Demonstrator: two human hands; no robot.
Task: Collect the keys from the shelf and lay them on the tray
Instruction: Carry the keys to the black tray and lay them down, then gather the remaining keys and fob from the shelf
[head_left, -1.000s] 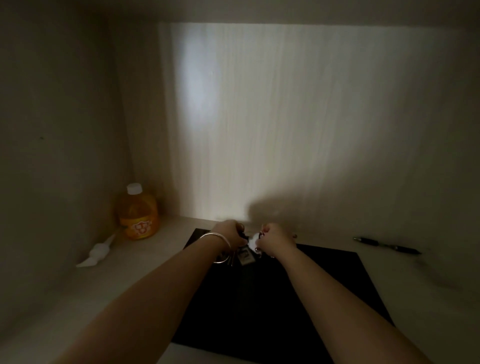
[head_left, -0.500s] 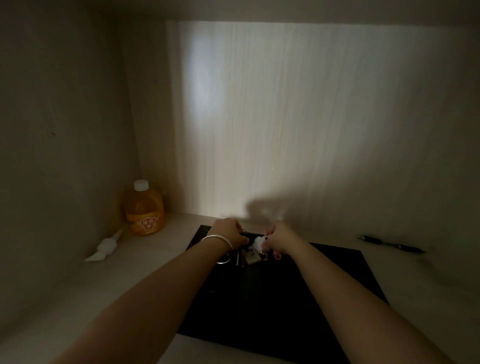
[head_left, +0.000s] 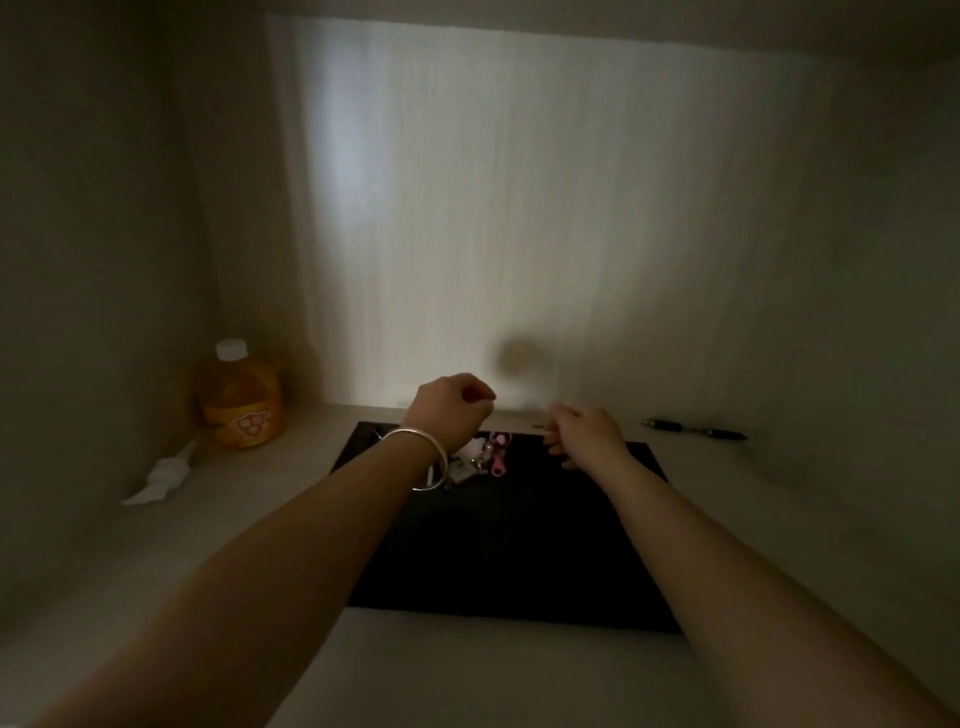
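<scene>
A bunch of keys (head_left: 480, 457) with pink and white charms lies on the far part of the black tray (head_left: 509, 545), which rests on the pale shelf floor. My left hand (head_left: 452, 410), with a silver bangle on the wrist, hovers just above and left of the keys, fingers curled in with nothing in them. My right hand (head_left: 584, 434) is to the right of the keys over the tray's far edge, fingers loosely apart and empty. Part of the bunch is hidden behind my left wrist.
An orange drink bottle (head_left: 241, 400) with a white cap stands in the back left corner. A white pump nozzle (head_left: 163, 475) lies in front of it. A dark pen (head_left: 693, 430) lies at the back right. Walls enclose the shelf at the left and rear.
Both hands held the keys together at the tray's far edge before. Now they have let go and moved apart, and the keys lie on the tray.
</scene>
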